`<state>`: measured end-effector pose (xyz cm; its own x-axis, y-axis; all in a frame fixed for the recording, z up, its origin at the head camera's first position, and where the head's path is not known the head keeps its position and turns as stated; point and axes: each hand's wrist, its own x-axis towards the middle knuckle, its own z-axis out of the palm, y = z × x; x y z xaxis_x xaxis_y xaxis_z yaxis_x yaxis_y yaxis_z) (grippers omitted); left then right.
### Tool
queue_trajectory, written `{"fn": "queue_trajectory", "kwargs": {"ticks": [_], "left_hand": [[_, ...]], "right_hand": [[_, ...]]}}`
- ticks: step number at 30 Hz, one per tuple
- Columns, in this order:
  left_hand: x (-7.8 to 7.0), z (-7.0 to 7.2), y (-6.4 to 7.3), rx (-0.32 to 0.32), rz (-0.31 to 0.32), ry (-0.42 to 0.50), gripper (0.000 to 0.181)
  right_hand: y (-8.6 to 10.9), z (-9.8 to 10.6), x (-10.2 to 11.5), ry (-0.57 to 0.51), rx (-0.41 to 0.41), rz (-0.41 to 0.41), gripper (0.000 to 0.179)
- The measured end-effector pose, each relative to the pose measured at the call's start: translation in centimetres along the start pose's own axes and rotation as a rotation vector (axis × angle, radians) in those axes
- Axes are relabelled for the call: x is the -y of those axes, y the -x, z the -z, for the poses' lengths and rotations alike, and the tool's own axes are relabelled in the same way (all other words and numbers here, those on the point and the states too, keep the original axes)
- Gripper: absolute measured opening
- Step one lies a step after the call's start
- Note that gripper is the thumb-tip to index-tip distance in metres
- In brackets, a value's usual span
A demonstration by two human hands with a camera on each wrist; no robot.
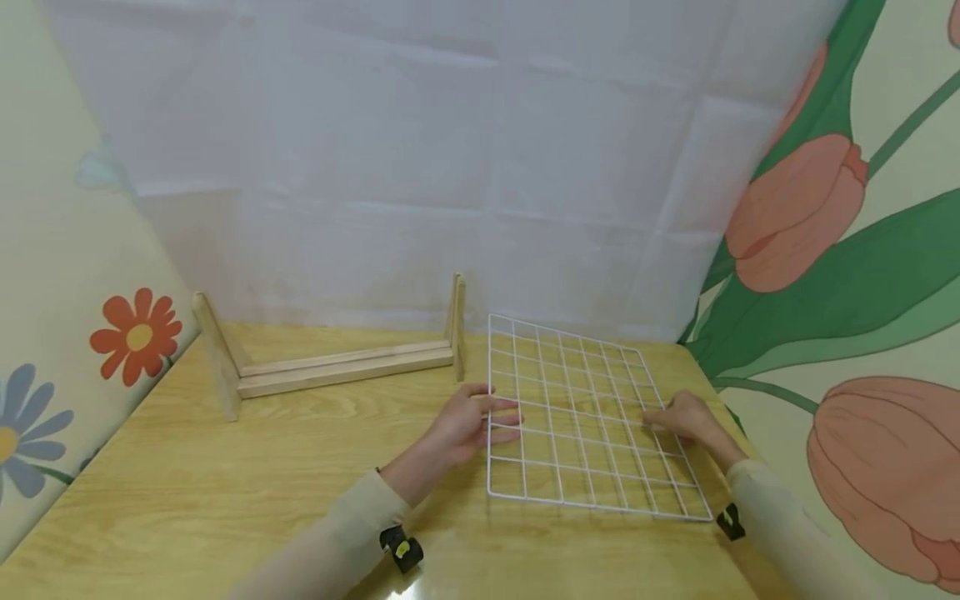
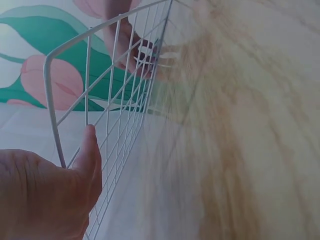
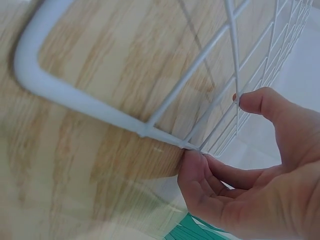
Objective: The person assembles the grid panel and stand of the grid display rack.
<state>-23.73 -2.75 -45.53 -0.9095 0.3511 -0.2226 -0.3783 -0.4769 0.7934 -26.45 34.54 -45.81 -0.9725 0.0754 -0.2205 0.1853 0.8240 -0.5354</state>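
A white wire grid panel (image 1: 562, 502) is held tilted over the right half of the wooden table, its near edge low. My left hand (image 1: 461, 425) grips its left side wire, with several fingers showing through the mesh. In the left wrist view the thumb of that hand (image 2: 45, 192) lies along the grid near a rounded corner. At the opposite side my right hand (image 1: 686, 417) pinches the right edge. The right wrist view has the thumb of this hand (image 3: 280, 112) on a mesh wire and curled fingers at the outer wire.
A wooden stand (image 1: 345, 372), two upright posts joined by a grooved bar, stands at the back left of the table (image 1: 300, 475). White sheeting (image 1: 420, 167) hangs behind. Flower-patterned walls flank both sides, the right one (image 1: 847, 333) close to my right arm.
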Motion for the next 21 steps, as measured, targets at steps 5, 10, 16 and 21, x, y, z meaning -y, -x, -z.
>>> {"fn": "queue_trajectory", "kwargs": {"ticks": [5,10,16,21], "left_hand": [[0.0,0.0,0.5,0.011,0.002,-0.013,0.043],[-0.1,0.3,0.9,0.016,0.006,-0.031,0.037],[-0.6,0.2,1.2,0.02,-0.02,-0.046,0.036],[-1.2,0.0,1.6,0.031,-0.059,-0.047,0.031]], "right_hand": [[0.1,0.2,0.0,-0.025,0.012,0.002,0.049],[0.7,0.3,0.4,-0.034,0.008,0.007,0.049],[1.7,1.2,1.1,-0.041,-0.044,0.029,0.05],[2.4,2.2,1.8,-0.063,-0.058,0.018,0.051]]}}
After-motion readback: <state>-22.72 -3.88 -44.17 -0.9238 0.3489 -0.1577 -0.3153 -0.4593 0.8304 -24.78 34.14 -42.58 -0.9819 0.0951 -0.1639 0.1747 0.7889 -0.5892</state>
